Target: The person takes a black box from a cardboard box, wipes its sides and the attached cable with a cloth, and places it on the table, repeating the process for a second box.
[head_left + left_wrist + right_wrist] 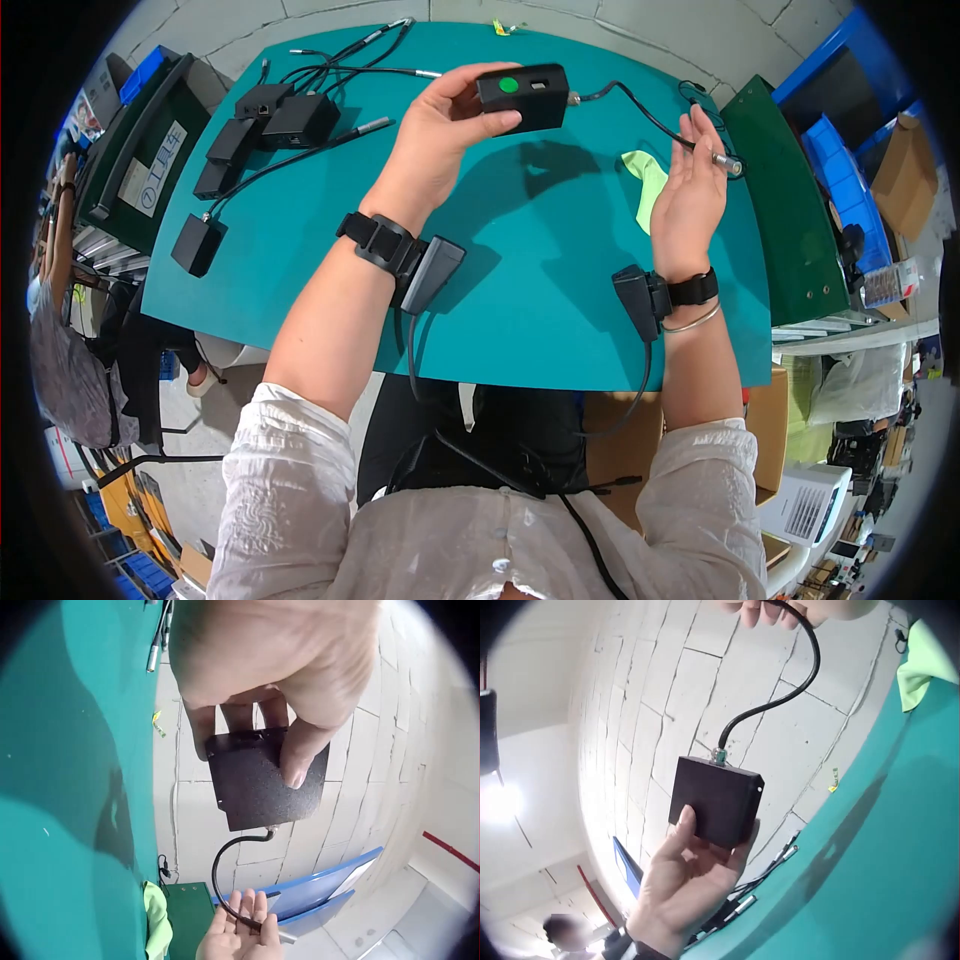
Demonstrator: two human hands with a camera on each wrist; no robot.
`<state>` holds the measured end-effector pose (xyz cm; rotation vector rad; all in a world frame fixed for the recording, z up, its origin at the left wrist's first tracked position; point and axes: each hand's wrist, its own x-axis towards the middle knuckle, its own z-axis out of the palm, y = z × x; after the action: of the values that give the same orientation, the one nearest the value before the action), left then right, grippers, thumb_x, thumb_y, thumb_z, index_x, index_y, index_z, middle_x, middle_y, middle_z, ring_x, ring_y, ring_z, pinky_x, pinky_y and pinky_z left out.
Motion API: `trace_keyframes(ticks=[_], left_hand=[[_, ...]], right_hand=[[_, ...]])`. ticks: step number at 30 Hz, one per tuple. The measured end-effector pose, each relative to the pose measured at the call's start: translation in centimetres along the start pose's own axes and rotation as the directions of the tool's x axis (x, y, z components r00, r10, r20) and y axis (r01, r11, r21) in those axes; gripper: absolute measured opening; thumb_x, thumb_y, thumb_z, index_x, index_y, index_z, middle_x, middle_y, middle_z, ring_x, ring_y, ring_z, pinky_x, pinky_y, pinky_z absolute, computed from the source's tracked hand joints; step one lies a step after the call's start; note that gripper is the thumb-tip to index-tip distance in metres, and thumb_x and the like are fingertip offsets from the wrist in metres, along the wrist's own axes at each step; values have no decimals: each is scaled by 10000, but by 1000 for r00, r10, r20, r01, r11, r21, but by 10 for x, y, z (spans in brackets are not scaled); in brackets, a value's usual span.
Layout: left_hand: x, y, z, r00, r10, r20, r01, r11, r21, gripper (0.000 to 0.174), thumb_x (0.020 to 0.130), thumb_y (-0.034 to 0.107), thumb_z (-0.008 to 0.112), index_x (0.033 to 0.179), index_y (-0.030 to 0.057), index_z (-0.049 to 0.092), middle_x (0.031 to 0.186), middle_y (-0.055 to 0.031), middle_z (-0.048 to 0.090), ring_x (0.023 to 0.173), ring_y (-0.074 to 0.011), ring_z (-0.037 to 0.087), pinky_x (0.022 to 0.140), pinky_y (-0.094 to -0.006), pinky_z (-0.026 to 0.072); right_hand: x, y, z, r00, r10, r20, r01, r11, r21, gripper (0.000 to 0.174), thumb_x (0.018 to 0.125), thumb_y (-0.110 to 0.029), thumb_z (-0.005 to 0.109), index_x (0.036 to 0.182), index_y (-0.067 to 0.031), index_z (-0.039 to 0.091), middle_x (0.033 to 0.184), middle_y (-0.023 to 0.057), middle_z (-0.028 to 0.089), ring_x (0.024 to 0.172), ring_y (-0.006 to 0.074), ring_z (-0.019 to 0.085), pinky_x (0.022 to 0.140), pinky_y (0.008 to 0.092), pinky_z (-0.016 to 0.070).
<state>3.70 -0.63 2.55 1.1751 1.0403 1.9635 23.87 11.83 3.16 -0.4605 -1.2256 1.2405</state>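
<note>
The left hand (428, 140) grips a black box (540, 112) with a green round sticker, held above the table; in the left wrist view its thumb lies across the box (255, 787). A black cable (640, 105) runs from a metal connector on the box to the right hand (690, 200). That hand is palm up with its fingers extended, and the cable's metal end plug (728, 163) rests across the fingers. In the right wrist view the cable (814, 667) curves down to the box (714, 799), and only the fingertips (761, 615) show at the top.
On the green table (560, 340), several black boxes (300, 120) with cables lie at the back left. A light green cloth (648, 185) lies by the right hand, and a small yellow item (503, 28) at the back edge. Dark green cabinets (790, 200) flank the table.
</note>
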Motion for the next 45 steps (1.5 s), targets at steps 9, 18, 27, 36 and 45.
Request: trace_keyframes(ticks=[9, 18, 27, 36, 45], left_hand=[[-6, 5, 11, 992, -31, 122, 13, 989, 149, 391, 750, -63, 673, 1113, 83, 654, 1075, -30, 651, 976, -125, 601, 877, -264, 480], [-6, 3, 14, 993, -63, 98, 51, 991, 124, 471, 743, -27, 710, 1188, 89, 610, 1055, -47, 636, 973, -139, 598, 867, -276, 495], [-2, -12, 2, 920, -391, 5, 386, 908, -165, 407, 935, 143, 529, 1330, 66, 469, 1191, -148, 552, 1000, -200, 600, 810, -326, 551], [-3, -7, 6, 918, -396, 23, 367, 824, -431, 413, 1020, 170, 243, 1335, -62, 375, 1245, -201, 492, 1067, -281, 575, 932, -377, 524], [-4, -6, 6, 920, -374, 119, 393, 872, -291, 407, 967, 176, 438, 1321, -23, 446, 1256, -149, 528, 1060, -264, 573, 891, -377, 497]], right_hand=[[14, 18, -16, 997, 83, 1, -82, 985, 153, 336, 1005, -217, 400, 1234, 19, 471, 1283, 134, 468, 1188, 228, 462, 1056, 353, 359], [10, 15, -12, 996, 92, -4, -92, 995, 24, 344, 1014, -205, 376, 1244, 31, 473, 1276, 146, 485, 1143, 204, 484, 1033, 339, 380], [9, 18, -10, 987, 122, 109, -89, 960, -264, 282, 995, -258, 443, 1099, -35, 580, 1178, 65, 559, 1111, 153, 486, 1025, 320, 346], [6, 25, -12, 982, 108, 153, -57, 950, -306, 313, 977, -306, 491, 1060, -26, 604, 1095, 53, 563, 1037, 135, 474, 938, 270, 347], [2, 24, -10, 936, -142, 321, 252, 909, -331, 302, 908, -289, 577, 917, 9, 626, 829, 129, 669, 795, 257, 642, 711, 357, 492]])
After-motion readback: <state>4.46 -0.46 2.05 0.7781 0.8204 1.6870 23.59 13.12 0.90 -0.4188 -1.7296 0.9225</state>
